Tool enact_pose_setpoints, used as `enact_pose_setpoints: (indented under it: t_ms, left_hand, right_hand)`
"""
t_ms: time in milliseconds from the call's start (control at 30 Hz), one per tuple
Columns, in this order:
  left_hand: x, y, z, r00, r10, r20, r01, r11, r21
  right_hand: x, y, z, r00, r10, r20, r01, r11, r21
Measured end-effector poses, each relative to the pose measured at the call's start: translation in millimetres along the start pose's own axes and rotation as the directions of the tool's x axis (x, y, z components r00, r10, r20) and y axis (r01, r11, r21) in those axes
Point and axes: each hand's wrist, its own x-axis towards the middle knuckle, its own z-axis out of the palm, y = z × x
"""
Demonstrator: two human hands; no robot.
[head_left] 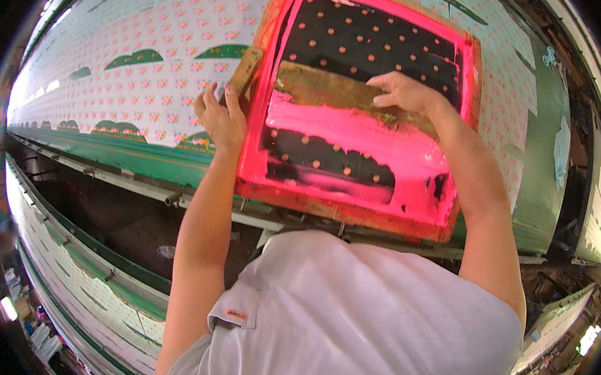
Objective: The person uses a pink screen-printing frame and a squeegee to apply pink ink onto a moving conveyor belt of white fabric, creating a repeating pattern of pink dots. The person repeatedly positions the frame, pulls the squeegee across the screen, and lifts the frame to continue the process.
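A screen printing frame point(471, 74) with red-stained wooden edges lies on a long table in front of me. Its dark mesh point(346, 34) carries rows of small pale dots. Bright pink ink point(360, 130) spreads over the mesh, thickest along the near side of a wooden squeegee point(321, 86). My right hand point(408, 96) is closed over the squeegee's top edge, right of its middle. At the frame's left side, my left hand point(223, 116) grips the lower end of a wooden handle point(244, 72); some of its fingers are hidden behind the wood.
White fabric point(161, 87) printed with small flowers covers the green table, with green patches showing through. A metal rail point(140, 183) runs along the near edge. Another fabric-covered table point(92, 270) stands at lower left. A pale blue cloth point(561, 153) lies at the right.
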Motion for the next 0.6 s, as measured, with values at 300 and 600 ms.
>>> enact_pose_setpoints:
  t_ms: [300, 600]
  left_hand:
    - [6, 11, 0, 0.994, 0.009, 0.108, -0.015, 0.998, 0.054]
    - [4, 15, -6, 0.977, -0.015, 0.212, 0.007, 0.999, 0.039]
  right_hand:
    - [56, -93, -119, 0.719, -0.549, -0.426, -0.208, 0.415, -0.886]
    - [115, -54, -142, 0.493, -0.801, -0.339, -0.286, 0.219, -0.933]
